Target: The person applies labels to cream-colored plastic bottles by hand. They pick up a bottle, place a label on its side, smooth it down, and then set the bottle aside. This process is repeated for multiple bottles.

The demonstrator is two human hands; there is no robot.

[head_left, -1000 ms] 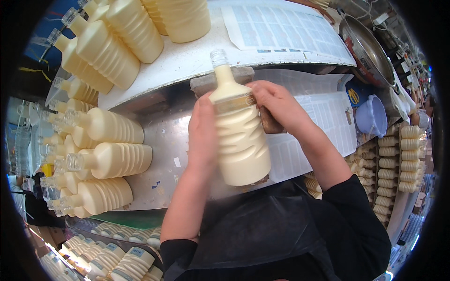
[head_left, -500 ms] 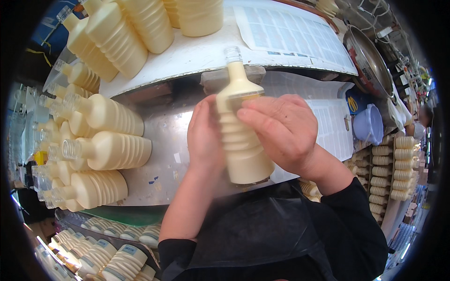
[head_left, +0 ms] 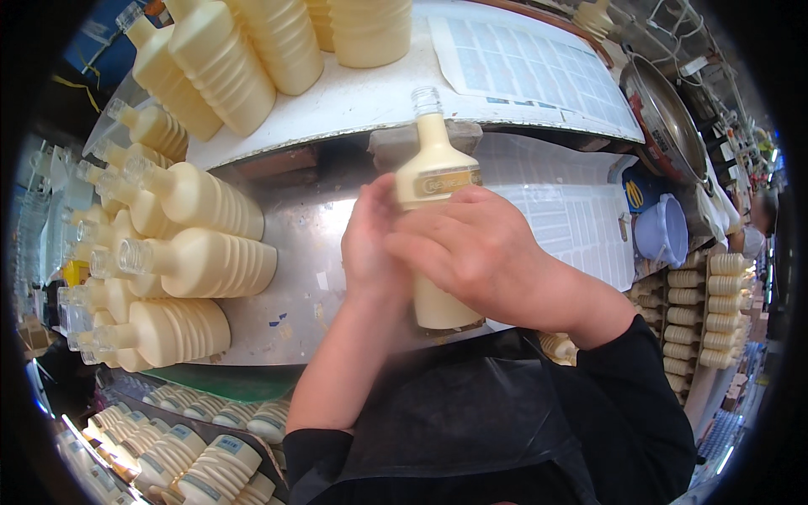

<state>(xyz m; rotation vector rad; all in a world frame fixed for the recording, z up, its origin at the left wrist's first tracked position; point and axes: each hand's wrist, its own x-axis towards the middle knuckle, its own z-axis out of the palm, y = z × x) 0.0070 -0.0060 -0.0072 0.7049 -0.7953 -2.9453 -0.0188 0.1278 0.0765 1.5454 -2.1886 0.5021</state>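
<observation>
A cream bottle (head_left: pixel 444 303) with a clear threaded neck and ribbed sides lies before me, its neck pointing away. A gold label (head_left: pixel 450 180) sits across its shoulder. My left hand (head_left: pixel 370 231) is closed around the bottle's left side, its fingertips partly hidden. Across the ribbed middle lies my right hand (head_left: pixel 467 252), fingers curled and pressed against the bottle just below the label. The right fingertips blur a little near my left hand. Beneath the bottle's neck is a greyish block-like support (head_left: pixel 387 150).
Several cream bottles (head_left: pixel 210 263) lie stacked at the left, and others (head_left: pixel 223 67) stand on the white shelf (head_left: pixel 353 101). Label sheets (head_left: pixel 539 63) rest on the shelf. At the right are a lilac bucket (head_left: pixel 661 229) and a round metal pan (head_left: pixel 669 118). Bottles with labels (head_left: pixel 220 467) fill the lower left.
My right hand has moved from pinching at the label down and left across the bottle's ribs. The label now shows lying flat on the shoulder. My left hand stays at the bottle's side.
</observation>
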